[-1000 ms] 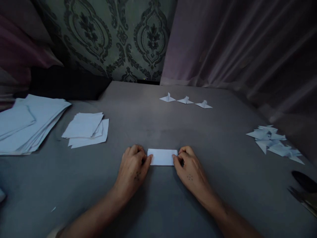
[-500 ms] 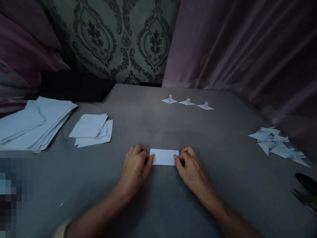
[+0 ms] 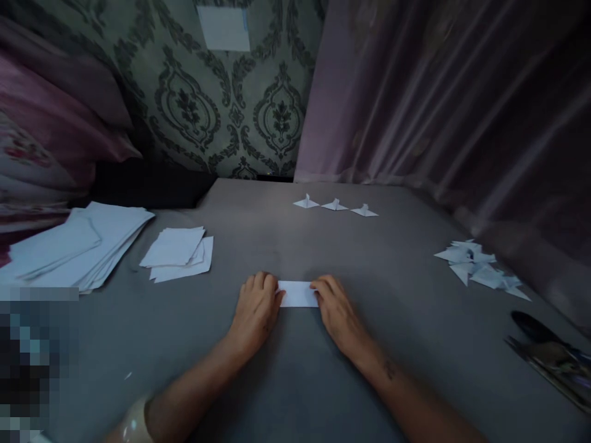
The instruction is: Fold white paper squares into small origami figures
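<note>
Folded paper lies on the surface between left hand and right hand, each apparently pinching one end in dim light, and should handle lightweight and easily creased, best held by those ends, with no writing legible on it or the wall sheet beyond.

Forearms angled inward, the left hand and right hand face each other, fingers curled.

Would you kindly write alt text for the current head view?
A person's left hand and right hand hold opposite ends of a white paper strip over a gray surface. Three folded paper figures sit beyond, two paper stacks left, a folded-paper heap right.
</note>
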Motion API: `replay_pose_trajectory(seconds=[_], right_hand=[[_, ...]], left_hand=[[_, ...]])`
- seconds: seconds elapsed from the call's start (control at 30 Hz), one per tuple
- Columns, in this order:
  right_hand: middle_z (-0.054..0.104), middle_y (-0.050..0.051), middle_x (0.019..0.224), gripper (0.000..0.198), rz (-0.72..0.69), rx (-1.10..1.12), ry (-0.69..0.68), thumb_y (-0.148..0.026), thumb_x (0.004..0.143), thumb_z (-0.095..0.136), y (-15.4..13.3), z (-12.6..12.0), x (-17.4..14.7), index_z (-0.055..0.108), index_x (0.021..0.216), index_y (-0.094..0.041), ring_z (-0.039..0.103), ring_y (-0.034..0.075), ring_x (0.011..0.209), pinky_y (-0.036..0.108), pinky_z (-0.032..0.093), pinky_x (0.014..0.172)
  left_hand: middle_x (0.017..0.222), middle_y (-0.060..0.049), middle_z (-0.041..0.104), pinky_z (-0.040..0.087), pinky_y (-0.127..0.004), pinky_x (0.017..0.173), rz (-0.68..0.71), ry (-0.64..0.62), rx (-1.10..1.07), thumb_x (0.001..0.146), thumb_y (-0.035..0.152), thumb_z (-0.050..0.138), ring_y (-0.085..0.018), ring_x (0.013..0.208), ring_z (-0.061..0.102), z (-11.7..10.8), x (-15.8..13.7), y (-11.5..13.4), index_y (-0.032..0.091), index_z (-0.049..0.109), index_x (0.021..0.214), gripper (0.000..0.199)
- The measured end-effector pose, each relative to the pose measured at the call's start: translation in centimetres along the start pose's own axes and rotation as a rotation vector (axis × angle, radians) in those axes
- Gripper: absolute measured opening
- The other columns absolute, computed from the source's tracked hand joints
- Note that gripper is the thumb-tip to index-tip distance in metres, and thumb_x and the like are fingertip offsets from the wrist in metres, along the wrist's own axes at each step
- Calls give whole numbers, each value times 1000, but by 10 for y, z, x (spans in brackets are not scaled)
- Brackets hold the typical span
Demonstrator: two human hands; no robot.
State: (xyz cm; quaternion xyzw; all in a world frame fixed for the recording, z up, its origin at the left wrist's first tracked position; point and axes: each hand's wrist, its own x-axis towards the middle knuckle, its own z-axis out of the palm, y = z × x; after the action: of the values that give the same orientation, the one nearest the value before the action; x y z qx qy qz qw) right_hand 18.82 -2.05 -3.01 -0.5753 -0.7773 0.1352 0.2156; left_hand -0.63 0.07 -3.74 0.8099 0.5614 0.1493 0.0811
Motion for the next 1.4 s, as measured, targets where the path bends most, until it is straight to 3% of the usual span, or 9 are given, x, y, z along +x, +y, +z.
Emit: replay_pose_trajectory(seconds=[0.1, 0.17, 0.23, 0.43, 0.6, 0.77, 1.03, 1.4], right_hand=[[57, 5, 101, 32, -192, -27, -63, -2, 89, 34, -2, -4, -1, 60, 96, -19, 50, 17, 98, 29, 42, 88], [58, 6, 100, 33, -242, -63, -82, 1, 86, 35, -5, -8, -3, 62, 95, -18, 50, 17, 97, 29, 41, 89], [57, 7, 100, 33, -241, -130, -98, 1, 83, 38, -10, -12, -6, 62, 98, -17, 50, 18, 96, 30, 41, 89], [58, 14, 99, 28, -186, -351, -170, -8, 83, 40, -38, -18, -18, 61, 101, -10, 50, 24, 97, 35, 41, 87], [57, 20, 111, 44, -138, -441, -129, -22, 88, 39, -60, -10, -28, 48, 130, -11, 52, 29, 102, 42, 34, 92], [53, 25, 125, 49, -69, -502, -146, -35, 91, 36, -77, 3, -31, 42, 137, -17, 47, 37, 117, 52, 23, 98], [47, 26, 133, 51, 16, -475, -163, -42, 92, 36, -85, 9, -31, 43, 138, -20, 46, 38, 119, 56, 22, 96], [50, 23, 131, 47, -13, -489, -88, -39, 96, 30, -50, -5, -38, 53, 130, -17, 50, 32, 114, 48, 26, 96]], left_hand=[[100, -8, 56, 40, -37, 78, 143, 11, 20, 91, 16, 40, -22, 87, 47, 4, 3, 0, 16, 54, 95, 15], [99, -7, 57, 42, -33, 79, 283, -34, -5, 90, 11, 39, -20, 87, 48, 4, 4, 1, 17, 55, 96, 17], [98, -6, 58, 43, -31, 79, 359, -77, -14, 90, 11, 40, -19, 88, 50, 1, 3, 1, 17, 55, 96, 18], [99, -7, 62, 47, -32, 81, 374, -148, 87, 89, 10, 41, -21, 96, 55, -19, -8, 6, 17, 58, 96, 20], [121, -10, 60, 42, -35, 96, 433, -153, 76, 88, 7, 42, -20, 111, 54, -24, -23, 2, 15, 56, 113, 30], [117, -10, 62, 43, -36, 94, 353, -134, 155, 88, 12, 45, -23, 111, 53, -27, -34, -4, 13, 60, 107, 25], [115, -11, 62, 45, -37, 90, 300, -146, 196, 86, 11, 47, -24, 113, 51, -33, -38, 4, 15, 61, 110, 28], [112, -10, 65, 44, -37, 81, 234, -112, 202, 86, 8, 43, -24, 101, 57, -33, -38, 7, 17, 64, 104, 29]])
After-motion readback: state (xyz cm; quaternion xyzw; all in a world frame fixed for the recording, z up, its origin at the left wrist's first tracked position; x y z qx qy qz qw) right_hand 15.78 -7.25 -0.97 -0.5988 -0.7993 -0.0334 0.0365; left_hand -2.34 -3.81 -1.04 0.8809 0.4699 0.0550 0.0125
